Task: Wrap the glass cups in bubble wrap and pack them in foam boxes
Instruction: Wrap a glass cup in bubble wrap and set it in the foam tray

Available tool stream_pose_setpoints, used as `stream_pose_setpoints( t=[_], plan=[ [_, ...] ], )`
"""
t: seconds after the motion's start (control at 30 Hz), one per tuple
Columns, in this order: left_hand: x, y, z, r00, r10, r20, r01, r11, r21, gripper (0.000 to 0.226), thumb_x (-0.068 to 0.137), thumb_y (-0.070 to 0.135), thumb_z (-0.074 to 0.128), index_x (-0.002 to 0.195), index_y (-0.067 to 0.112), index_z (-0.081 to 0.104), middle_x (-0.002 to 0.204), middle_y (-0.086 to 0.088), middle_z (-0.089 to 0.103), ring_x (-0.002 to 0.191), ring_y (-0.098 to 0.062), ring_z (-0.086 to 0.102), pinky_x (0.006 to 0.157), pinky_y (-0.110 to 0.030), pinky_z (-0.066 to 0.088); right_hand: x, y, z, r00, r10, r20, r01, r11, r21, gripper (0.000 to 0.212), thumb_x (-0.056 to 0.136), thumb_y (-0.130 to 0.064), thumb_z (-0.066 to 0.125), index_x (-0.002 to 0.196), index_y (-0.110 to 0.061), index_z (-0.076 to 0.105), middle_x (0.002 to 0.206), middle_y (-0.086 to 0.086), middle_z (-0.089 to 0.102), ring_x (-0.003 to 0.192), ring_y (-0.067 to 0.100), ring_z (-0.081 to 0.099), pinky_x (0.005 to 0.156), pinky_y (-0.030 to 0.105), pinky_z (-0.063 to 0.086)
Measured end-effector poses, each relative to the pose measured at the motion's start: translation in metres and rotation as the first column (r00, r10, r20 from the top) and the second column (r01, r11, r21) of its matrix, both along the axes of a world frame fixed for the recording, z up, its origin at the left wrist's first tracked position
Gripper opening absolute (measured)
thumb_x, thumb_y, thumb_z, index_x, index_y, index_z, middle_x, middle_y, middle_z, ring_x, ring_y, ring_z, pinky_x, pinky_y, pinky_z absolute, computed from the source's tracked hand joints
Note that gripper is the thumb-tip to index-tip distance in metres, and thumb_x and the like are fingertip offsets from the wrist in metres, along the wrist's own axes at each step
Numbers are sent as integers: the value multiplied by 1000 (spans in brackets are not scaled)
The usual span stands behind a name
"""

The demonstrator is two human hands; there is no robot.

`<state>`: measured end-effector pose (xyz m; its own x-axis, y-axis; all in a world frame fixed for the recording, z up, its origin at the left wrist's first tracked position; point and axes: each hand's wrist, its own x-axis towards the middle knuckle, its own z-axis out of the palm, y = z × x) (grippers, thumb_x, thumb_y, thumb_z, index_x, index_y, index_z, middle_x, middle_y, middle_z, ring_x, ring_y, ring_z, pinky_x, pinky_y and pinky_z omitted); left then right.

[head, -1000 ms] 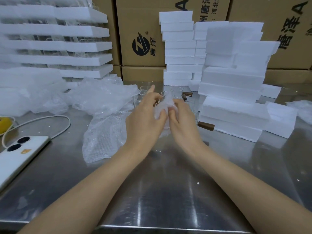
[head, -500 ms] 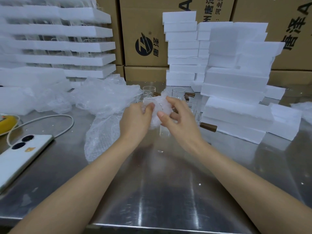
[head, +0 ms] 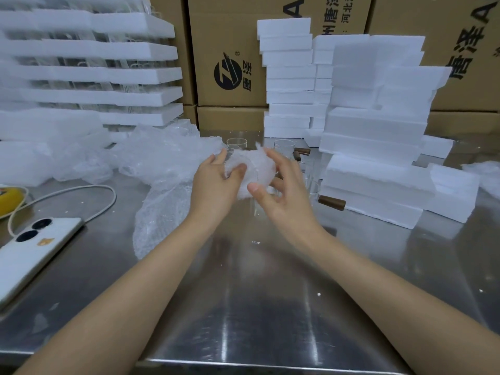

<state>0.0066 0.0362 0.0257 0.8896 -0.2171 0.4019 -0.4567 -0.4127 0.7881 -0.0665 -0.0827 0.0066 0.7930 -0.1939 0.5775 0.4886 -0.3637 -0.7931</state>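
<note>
Compared with a second ago, our right hand is spreading wider, fingers curling loosely round the crumpled white bubble-wrapped glass cup. Our left hand is pinching its other side, and we're holding it above the shiny steel tabletop.

A white phone lay camera-side up on the left of the steel table, white cable looping beside it, something yellow at the edge, printed cardboard cartons stacked behind.
</note>
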Motion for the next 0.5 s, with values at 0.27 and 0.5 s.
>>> stream_pose_setpoints(
  t=[0.27,0.5],
  plan=[
    [-9,-6,1,994,99,50,-92,988,-122,78,89,32,63,152,19,20,161,2,-11,146,-14,-11,119,-40,14,4,2,2,992,41,-121,-7,962,272,54,88,-17,68,133,-30,42,123,2,53,94,10,67,88,28,55],
    [-16,-13,3,899,-332,-287,195,888,-418,49,96,30,46,141,11,41,136,-9,56,124,-24,54,110,-46,37,10,-1,-2,921,387,-43,-273,720,638,56,87,-1,63,130,-23,35,134,19,52,116,29,60,97,38,51]
  ],
)
